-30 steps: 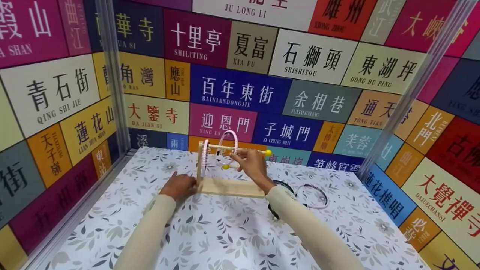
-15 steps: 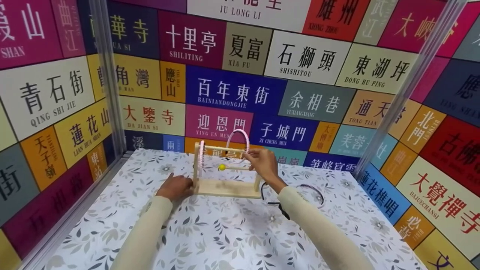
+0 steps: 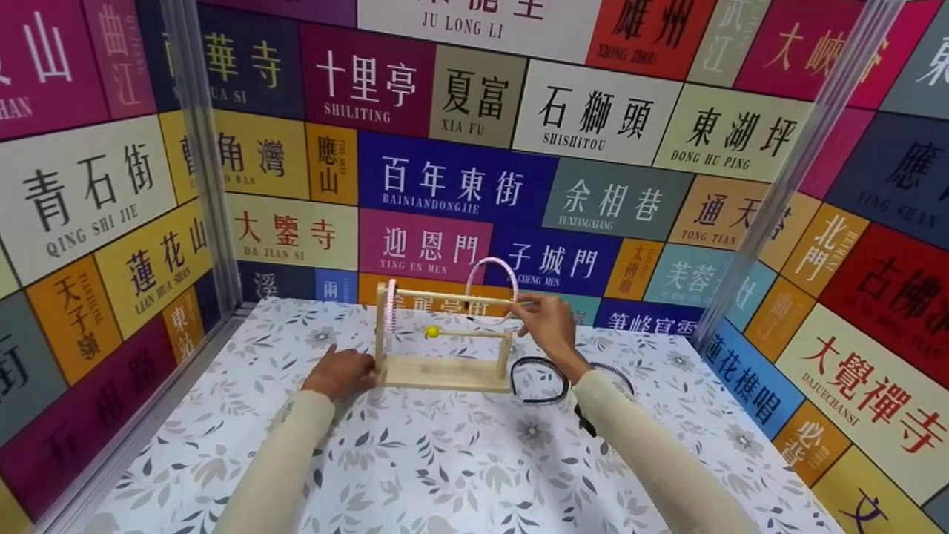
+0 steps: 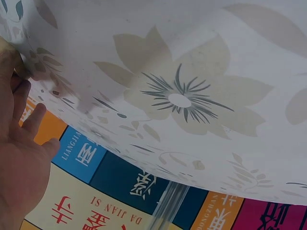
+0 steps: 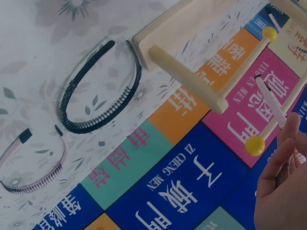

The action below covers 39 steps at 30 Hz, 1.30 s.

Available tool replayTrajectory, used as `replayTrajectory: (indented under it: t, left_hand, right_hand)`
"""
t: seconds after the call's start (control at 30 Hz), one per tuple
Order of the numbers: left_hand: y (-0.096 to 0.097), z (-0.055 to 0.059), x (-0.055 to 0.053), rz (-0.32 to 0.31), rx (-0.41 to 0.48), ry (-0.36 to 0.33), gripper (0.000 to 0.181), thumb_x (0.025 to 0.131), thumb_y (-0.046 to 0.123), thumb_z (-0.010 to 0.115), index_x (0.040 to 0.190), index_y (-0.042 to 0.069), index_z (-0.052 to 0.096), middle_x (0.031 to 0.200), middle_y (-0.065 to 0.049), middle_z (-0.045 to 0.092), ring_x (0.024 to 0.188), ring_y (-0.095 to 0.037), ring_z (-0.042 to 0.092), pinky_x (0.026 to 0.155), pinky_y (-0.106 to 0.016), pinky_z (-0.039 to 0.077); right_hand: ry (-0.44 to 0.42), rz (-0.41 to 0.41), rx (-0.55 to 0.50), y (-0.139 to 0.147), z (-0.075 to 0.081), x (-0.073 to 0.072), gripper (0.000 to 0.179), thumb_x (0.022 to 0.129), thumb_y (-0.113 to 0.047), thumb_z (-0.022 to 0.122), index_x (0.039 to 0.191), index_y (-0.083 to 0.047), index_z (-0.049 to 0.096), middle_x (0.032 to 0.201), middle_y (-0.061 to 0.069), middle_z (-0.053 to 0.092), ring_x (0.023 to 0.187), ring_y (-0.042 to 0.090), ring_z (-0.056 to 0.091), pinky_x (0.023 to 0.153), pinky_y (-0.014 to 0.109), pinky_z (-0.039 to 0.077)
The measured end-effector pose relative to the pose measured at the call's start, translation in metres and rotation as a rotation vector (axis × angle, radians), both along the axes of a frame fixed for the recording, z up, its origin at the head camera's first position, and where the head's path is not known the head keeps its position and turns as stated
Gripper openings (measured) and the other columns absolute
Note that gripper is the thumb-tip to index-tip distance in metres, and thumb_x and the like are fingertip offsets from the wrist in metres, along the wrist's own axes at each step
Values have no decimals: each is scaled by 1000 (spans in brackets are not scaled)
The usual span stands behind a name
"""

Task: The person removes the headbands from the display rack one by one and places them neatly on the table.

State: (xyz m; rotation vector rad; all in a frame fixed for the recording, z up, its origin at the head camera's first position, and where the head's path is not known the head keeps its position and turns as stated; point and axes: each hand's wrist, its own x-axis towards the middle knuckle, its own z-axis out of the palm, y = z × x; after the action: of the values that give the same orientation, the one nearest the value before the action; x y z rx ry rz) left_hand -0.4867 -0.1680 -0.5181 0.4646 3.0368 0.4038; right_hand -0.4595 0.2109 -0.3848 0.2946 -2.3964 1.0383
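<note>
A wooden stand (image 3: 443,373) with two horizontal rods stands on the table. My left hand (image 3: 339,373) grips its lower left end; the fingertips are partly hidden. In the left wrist view, that hand's fingers (image 4: 36,120) are curled at the left edge. My right hand (image 3: 547,324) pinches a pink headband (image 3: 492,264) at the right end of the upper rod. In the right wrist view, the headband crosses the rod beside its yellow end ball (image 5: 255,146). Another pink headband (image 3: 391,311) hangs at the rod's left end. The lower rod bears a yellow ball (image 3: 432,331).
Right of the stand lie a black headband (image 5: 98,125) and a pale pink headband (image 5: 36,184), the latter partly behind my right arm in the head view. The flower-patterned table (image 3: 445,460) meets colourful sign-covered walls (image 3: 460,178) at the back and sides.
My right hand and the pinched headband have moved right along the upper rod to its end. The left hand stays at the stand's left end. The head view has shifted slightly.
</note>
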Motion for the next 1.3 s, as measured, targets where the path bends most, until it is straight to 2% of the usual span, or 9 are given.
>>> replayTrajectory:
  t: [0.27,0.43,0.53,0.8,0.97,1.07,1.3]
  left_hand:
    - [-1,0,0,13,15,-15,35,99,32,72,131,18,72,126,-4,73,130,-32,60,126,-67,9]
    - [2,5,7,18,28,-26,36,101,30,69,134,18,70,130,-5,71,133,-33,57,126,-66,7]
    - [3,8,11,12,27,-27,35,101,28,69,134,15,70,131,-7,71,133,-35,57,126,-67,8]
    - [-1,-3,-5,6,12,-21,34,99,30,71,130,16,72,125,-5,73,128,-33,61,125,-69,11]
    - [1,0,-1,-4,-12,-4,32,100,29,69,128,12,72,121,-8,74,123,-34,63,125,-69,14]
    - [1,0,-1,8,-11,-16,33,101,30,69,129,13,72,122,-8,73,125,-33,63,126,-67,14]
    - [1,1,0,10,1,-11,34,100,30,70,129,13,72,123,-8,73,124,-34,63,125,-67,13]
  right_hand:
    - [-23,-30,-11,27,-1,0,31,95,-31,78,118,-11,78,91,7,80,47,12,67,38,23,44]
    - [-29,-55,-7,44,0,2,33,96,-32,76,120,-10,77,96,9,80,48,13,68,38,24,47]
    - [-21,-76,0,52,-1,2,33,97,-32,76,121,-10,77,96,10,80,48,12,67,37,23,43]
    - [-27,-93,1,72,-3,8,33,97,-30,75,122,-9,76,95,11,80,48,14,68,36,24,39]
    - [-36,-106,4,83,-9,10,33,97,-28,75,123,-7,76,99,14,79,52,21,71,36,23,38]
    - [-70,-113,-11,91,-15,11,34,98,-29,74,123,-7,75,101,13,79,52,20,71,36,24,38]
    - [-157,-114,-8,105,-34,18,34,97,-27,75,123,-6,75,99,15,79,50,15,69,41,26,50]
